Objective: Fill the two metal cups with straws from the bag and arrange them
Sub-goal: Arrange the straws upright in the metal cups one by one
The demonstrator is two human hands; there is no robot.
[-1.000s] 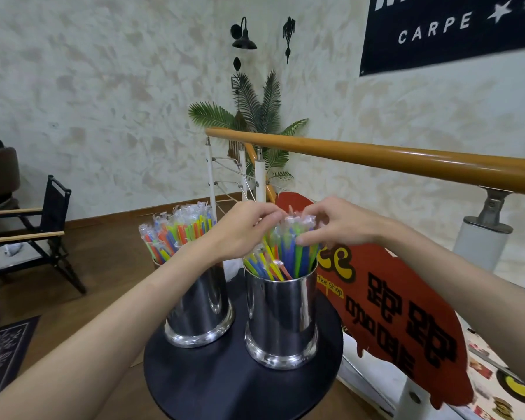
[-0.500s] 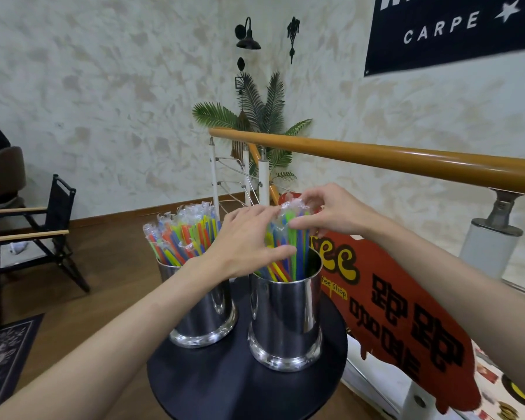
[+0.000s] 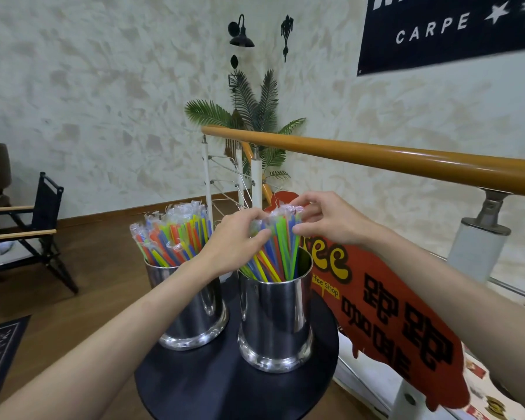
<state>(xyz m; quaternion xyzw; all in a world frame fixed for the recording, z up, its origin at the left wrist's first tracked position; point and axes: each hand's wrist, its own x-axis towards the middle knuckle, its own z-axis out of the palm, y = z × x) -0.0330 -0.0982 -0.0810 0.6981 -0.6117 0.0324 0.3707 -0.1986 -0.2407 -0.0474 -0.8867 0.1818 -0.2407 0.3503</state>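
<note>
Straws (image 3: 278, 247) in clear wrappers are gathered upright in the right metal cup (image 3: 275, 319), which is set on the round black counter (image 3: 225, 386). Their tops are pinched from the left by the curled fingers of the left hand (image 3: 235, 237) and from the right by the thumb and fingertips of the right hand (image 3: 325, 218). The left metal cup (image 3: 199, 316) (just beside the other, partly hidden by the left forearm) is packed with more straws (image 3: 173, 234), fanned leftward.

Two metal cups (image 3: 194, 313) (image 3: 275, 322), two straw bunches (image 3: 173, 234) (image 3: 278, 253), two hands (image 3: 234, 237) (image 3: 331, 219), one round table (image 3: 225, 386).
</note>
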